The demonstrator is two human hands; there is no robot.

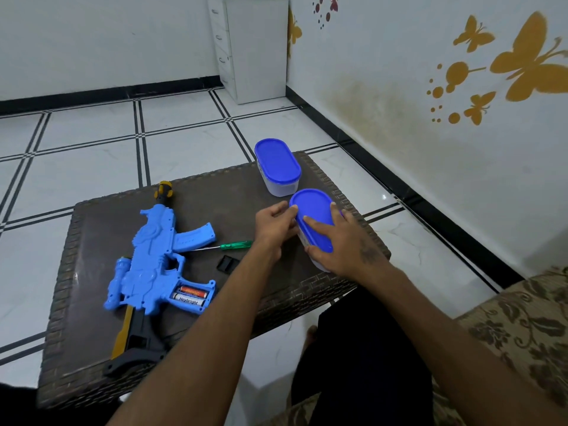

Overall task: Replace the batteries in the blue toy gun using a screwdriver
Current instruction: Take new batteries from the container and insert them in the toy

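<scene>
Blue plastic makes most of the toy gun [153,256], which lies flat on the left part of the dark brown woven table [322,284], its yellow-and-black muzzle toward the far side and its black and yellow stock toward the near edge. Its battery compartment in the grip is open — two cylindrical batteries [190,296] sit inside, one reddish and one white with the word "Heybright". Just right of the gun's magazine lies the thin screwdriver with a clear green handle [227,245], the metal shaft pointing left and reaching under the magazine. Near it, a little closer to the person, lies a small black rectangular plastic cover [226,264], apart from the gun. On the right part of the table stands the near oval translucent container with a blue lid [313,219]; both hands are on it. The left hand [275,229] grasps its left side, with the thumb at the lid's rim. The right hand [341,244] lies over the lid with fingers spread and curled over the edges, grasping it. A second oval container with the same blue lid [278,166] stands just behind, at the far edge of the table, untouched.
</scene>
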